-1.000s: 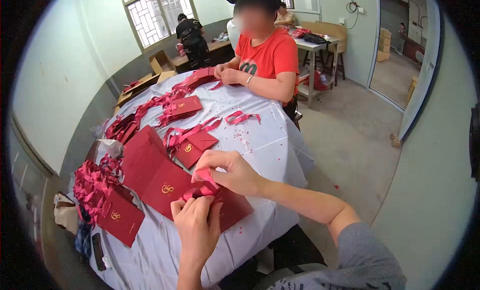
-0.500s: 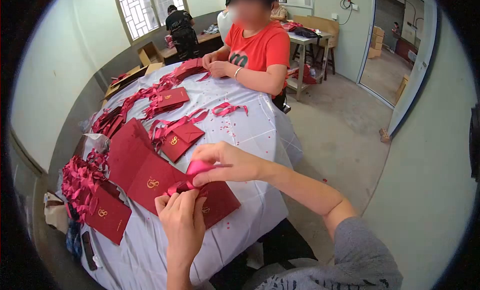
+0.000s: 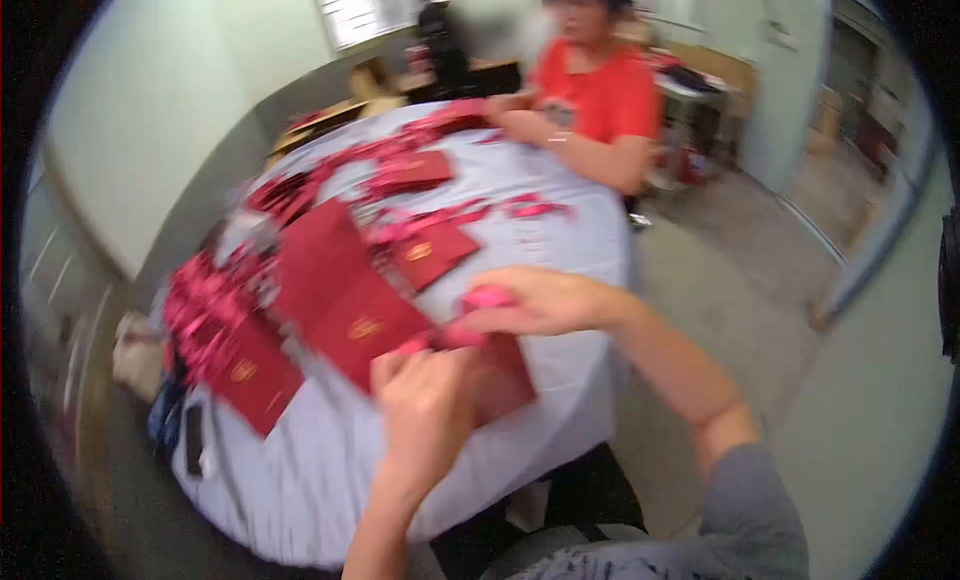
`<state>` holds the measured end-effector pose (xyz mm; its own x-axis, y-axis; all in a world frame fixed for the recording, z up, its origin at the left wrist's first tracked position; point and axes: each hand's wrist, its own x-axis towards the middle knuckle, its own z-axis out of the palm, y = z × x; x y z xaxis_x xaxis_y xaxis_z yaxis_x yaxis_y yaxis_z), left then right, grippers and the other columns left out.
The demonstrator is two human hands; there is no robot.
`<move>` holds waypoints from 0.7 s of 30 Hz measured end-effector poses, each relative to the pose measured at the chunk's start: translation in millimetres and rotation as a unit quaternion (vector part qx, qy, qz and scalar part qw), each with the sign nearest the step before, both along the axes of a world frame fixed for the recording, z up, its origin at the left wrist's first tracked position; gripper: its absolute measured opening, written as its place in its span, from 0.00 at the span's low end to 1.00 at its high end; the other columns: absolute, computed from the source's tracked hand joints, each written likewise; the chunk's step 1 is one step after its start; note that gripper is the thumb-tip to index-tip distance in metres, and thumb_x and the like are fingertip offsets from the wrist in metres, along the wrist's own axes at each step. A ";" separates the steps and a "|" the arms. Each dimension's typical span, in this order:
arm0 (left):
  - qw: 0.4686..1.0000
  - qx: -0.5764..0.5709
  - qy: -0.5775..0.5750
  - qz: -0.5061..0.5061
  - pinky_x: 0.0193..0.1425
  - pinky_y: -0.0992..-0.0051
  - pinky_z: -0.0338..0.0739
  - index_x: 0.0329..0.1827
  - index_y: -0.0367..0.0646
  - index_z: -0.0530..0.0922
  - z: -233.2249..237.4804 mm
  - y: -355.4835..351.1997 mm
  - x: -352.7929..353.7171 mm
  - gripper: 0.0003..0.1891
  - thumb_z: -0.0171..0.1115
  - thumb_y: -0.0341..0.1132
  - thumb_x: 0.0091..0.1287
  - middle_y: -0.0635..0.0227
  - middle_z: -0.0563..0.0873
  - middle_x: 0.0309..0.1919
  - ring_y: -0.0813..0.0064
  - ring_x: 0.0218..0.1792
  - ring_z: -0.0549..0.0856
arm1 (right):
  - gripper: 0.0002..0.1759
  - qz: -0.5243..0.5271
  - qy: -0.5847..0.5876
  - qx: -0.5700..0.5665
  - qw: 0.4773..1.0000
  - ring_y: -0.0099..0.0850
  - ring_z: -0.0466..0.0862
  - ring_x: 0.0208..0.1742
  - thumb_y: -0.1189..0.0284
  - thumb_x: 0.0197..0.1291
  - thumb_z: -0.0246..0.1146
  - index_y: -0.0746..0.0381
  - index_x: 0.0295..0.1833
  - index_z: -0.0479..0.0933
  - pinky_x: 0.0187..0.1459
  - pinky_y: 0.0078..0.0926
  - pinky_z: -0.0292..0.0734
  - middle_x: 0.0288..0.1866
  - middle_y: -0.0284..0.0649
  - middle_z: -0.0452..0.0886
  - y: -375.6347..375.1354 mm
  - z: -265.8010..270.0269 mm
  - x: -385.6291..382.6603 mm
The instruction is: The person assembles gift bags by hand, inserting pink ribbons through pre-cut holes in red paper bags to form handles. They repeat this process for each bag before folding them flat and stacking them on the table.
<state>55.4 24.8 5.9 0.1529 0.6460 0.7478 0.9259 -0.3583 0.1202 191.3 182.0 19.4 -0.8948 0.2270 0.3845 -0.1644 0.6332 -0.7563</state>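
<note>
Close together over a dark red card folder point(image 3: 365, 325) with a gold emblem are my two hands. My left hand point(image 3: 430, 400) is closed on a pink ribbon point(image 3: 418, 344) at the folder's edge. Just above and to the right, my right hand point(image 3: 540, 302) is closed on a looped part of that ribbon. Another red card part point(image 3: 510, 380) lies under and right of my hands. Motion blur hides the fingertips and how the ribbon is wound.
Around lie a red folder point(image 3: 262, 375) beside heaped ribbons point(image 3: 205, 310), and further folders point(image 3: 432, 252) on the white tablecloth point(image 3: 330, 490). A person in red point(image 3: 600, 100) sits at the far right edge; another person point(image 3: 440, 45) stands behind.
The whole view has shifted, so the table and folders appear further right, and the picture is now blurred. My hands remain at the ribbon; the ribbon loop looks more hidden by my right hand.
</note>
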 end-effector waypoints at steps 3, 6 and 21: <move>1.000 -0.019 -0.009 0.014 0.39 0.63 0.67 0.27 0.46 0.73 -8.3 2.6 0.6 0.04 0.60 0.31 0.54 0.66 0.76 0.19 0.66 0.24 0.78 | 0.14 -0.078 0.001 0.073 0.994 0.33 0.81 0.38 0.64 0.61 0.63 0.65 0.42 0.78 0.43 0.31 0.75 0.34 0.44 0.81 -12.2 13.2 5.0; 0.999 0.032 -0.030 0.031 0.43 0.67 0.67 0.27 0.45 0.72 -13.7 6.3 4.6 0.03 0.57 0.33 0.53 0.67 0.78 0.22 0.69 0.30 0.80 | 0.07 -0.110 -0.038 -0.103 0.988 0.23 0.78 0.36 0.72 0.57 0.65 0.63 0.38 0.77 0.40 0.21 0.72 0.33 0.32 0.78 -17.1 9.0 1.5; 0.996 0.072 -0.045 0.036 0.41 0.68 0.66 0.22 0.45 0.69 -19.8 11.1 4.3 0.06 0.58 0.32 0.49 0.67 0.76 0.19 0.68 0.28 0.77 | 0.12 -0.113 0.117 -0.306 0.938 0.21 0.77 0.42 0.70 0.60 0.65 0.61 0.46 0.71 0.45 0.17 0.70 0.39 0.32 0.77 -0.3 -18.2 -1.3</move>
<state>59.6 35.9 -14.0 0.0377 0.5375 0.8424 0.9378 -0.3102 0.1559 190.0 181.7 1.3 -0.7051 0.6424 0.3002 -0.2855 0.1304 -0.9495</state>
